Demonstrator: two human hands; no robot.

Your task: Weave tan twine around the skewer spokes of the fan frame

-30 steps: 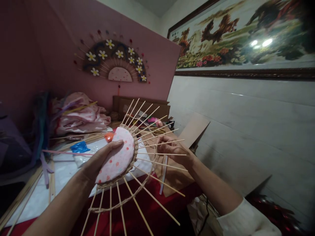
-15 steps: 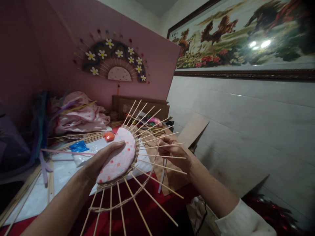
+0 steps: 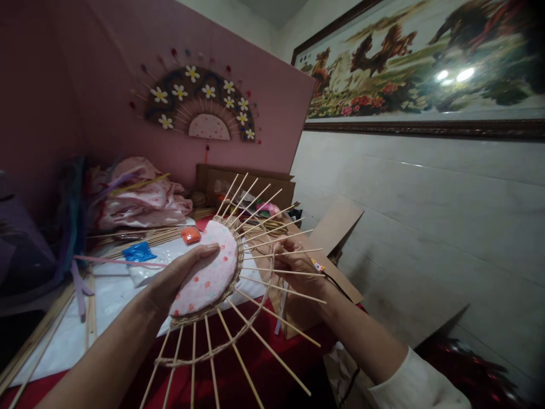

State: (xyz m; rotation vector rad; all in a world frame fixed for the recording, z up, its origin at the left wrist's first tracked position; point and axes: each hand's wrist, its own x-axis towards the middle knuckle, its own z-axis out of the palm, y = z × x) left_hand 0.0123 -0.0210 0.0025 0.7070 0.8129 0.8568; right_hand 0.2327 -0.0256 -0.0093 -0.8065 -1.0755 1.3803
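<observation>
My left hand (image 3: 172, 278) grips a half-made fan (image 3: 212, 271): a pink dotted half-disc edged with twine, thin bamboo sticks (image 3: 272, 274) radiating from it. The thumb lies flat on the pink face. A second ring of twine (image 3: 221, 349) runs through the sticks farther out. My right hand (image 3: 298, 264) is behind the sticks on the right side, its fingers pinched around the twine there among the upper spokes. A finished fan (image 3: 200, 105) with white flowers hangs on the pink wall.
A white-covered table (image 3: 106, 295) holds a blue packet (image 3: 138, 251), an orange packet (image 3: 191, 234), loose bamboo sticks (image 3: 140, 238) and pink cloth (image 3: 140, 199). A cardboard box (image 3: 242, 184) and cardboard sheets (image 3: 336, 224) stand at the back. A framed horse picture (image 3: 421, 62) hangs on the right wall.
My right hand has shifted slightly up and inward among the spokes, working the twine. The fan has tipped a little; my left hand keeps its grip.
</observation>
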